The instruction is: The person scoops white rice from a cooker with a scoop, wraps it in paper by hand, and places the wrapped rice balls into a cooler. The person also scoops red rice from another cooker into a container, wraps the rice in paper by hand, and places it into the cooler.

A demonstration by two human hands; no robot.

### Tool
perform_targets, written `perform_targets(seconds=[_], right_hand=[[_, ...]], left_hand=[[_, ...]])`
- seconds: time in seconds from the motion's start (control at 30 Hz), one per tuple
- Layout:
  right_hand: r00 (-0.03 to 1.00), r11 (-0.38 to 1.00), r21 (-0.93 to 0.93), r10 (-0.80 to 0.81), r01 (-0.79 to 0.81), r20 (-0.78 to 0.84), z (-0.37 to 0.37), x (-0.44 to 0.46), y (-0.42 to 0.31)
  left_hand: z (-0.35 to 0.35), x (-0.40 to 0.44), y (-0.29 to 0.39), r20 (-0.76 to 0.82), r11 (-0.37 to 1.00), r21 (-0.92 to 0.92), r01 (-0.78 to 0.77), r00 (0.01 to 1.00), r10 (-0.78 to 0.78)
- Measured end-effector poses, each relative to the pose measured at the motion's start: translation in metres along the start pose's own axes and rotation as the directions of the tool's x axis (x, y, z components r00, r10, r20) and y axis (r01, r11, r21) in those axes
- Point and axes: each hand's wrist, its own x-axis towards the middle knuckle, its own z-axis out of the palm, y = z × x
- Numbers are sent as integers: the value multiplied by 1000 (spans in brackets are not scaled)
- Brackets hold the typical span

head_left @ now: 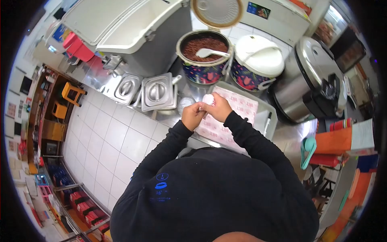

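In the head view, my left hand (193,116) and my right hand (218,108) meet in front of my body, fingers closed together. Between them they grip a small white and pink piece (208,99) that looks like bunched printed paper; anything inside it is hidden. Below them, printed wrapping paper (244,113) lies on a metal tray (271,128), with a dark-tipped white marker-like item (267,121) at the tray's right. Just left of my hands sits a small clear, round item (186,103), too unclear to name.
Behind the tray stands an open floral pot (201,72) of reddish-brown food with a white rice paddle (211,53). Beside it are a white-lidded floral pot (258,56) and a large steel cooker (310,80). Lidded steel pans (157,92) and a grey cooler (159,48) are left.
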Motion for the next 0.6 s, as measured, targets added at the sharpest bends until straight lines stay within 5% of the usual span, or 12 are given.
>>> perform_targets(seconds=[0.07, 0.1, 0.17, 0.2, 0.33, 0.37, 0.47, 0.53, 0.6], right_hand=[[997, 961, 276, 2, -24, 82, 9, 18, -8], [992, 913, 405, -4, -47, 124, 10, 27, -24], [976, 871, 492, -96, -13, 196, 13, 45, -58], [961, 866, 499, -128, -11, 244, 16, 51, -80], [871, 892, 450, -185, -44, 454, 37, 79, -160], [815, 905, 413, -162, -102, 556, 44, 90, -174], [699, 882, 280, -471, 378, 538, 76, 123, -198], [671, 882, 283, -470, 376, 573, 83, 148, -233], [662, 868, 287, -495, 405, 563, 91, 179, -249]], left_hand=[[-37, 11, 7, -1, 983, 176, -55, 998, 56], [-56, 20, 14, -45, 948, 244, -204, 974, 222], [-99, 42, 27, -85, 792, 396, -465, 840, 536], [-124, 49, 32, -83, 784, 398, -476, 833, 547], [-222, 89, 72, 48, 414, 389, -823, 467, 883], [-246, 95, 81, 126, 344, 349, -871, 408, 904], [-303, 120, 102, 435, 59, 298, -953, 190, 880], [-327, 140, 110, 551, -100, 232, -968, 46, 833], [-355, 161, 114, 542, -93, 280, -955, 77, 837]])
